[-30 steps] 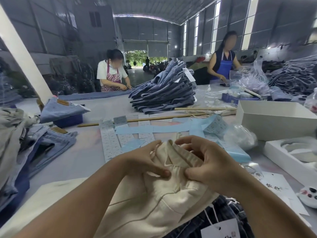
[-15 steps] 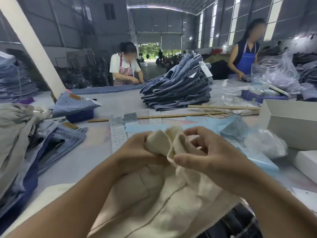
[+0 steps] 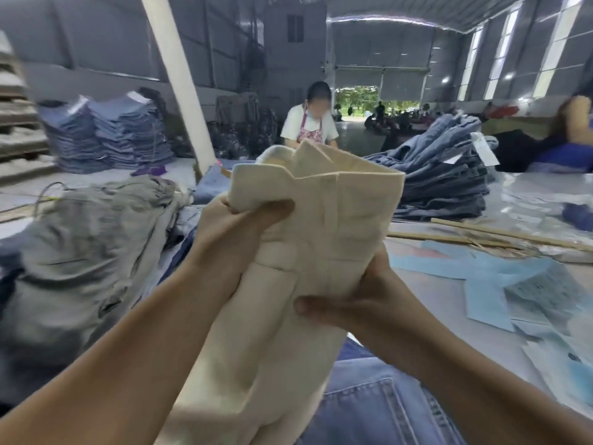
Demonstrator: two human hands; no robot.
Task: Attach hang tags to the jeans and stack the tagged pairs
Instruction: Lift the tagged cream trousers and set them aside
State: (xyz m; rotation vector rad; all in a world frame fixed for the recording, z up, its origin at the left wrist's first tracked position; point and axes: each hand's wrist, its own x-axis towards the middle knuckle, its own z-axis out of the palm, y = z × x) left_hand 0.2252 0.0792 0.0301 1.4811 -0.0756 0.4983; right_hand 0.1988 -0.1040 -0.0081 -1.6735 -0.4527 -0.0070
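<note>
While both hands grip it, the cream pair of jeans [image 3: 321, 226] is lifted off the desk [image 3: 442, 297], waistband end up at 12 o'clock, legs trailing to 6.

Left hand [image 3: 237, 232]: fingers curled round the upper left edge just under the waistband, clamped on fabric. Right hand [image 3: 362, 303]: lower, at 4 o'clock from the left, thumb pressed across the front, rest wrapped behind. Both closed on the garment, none free.

Long axis runs near vertical, tilted slightly away. Left hand is nearer the waistband, so my guess is it does the locating while the right feeds a tag. No hang tag visible on this pair; can't tell whether one is hidden behind.

Outward: blue denim [image 3: 378, 406] lies flat at 6 o'clock under the arms. Grey-green garment heap [image 3: 86, 252] at 9. Light blue paper sheets [image 3: 487, 284] at 3 on the desk. Stack of blue jeans [image 3: 446, 184] at 1–2 o'clock, well apart.
</note>
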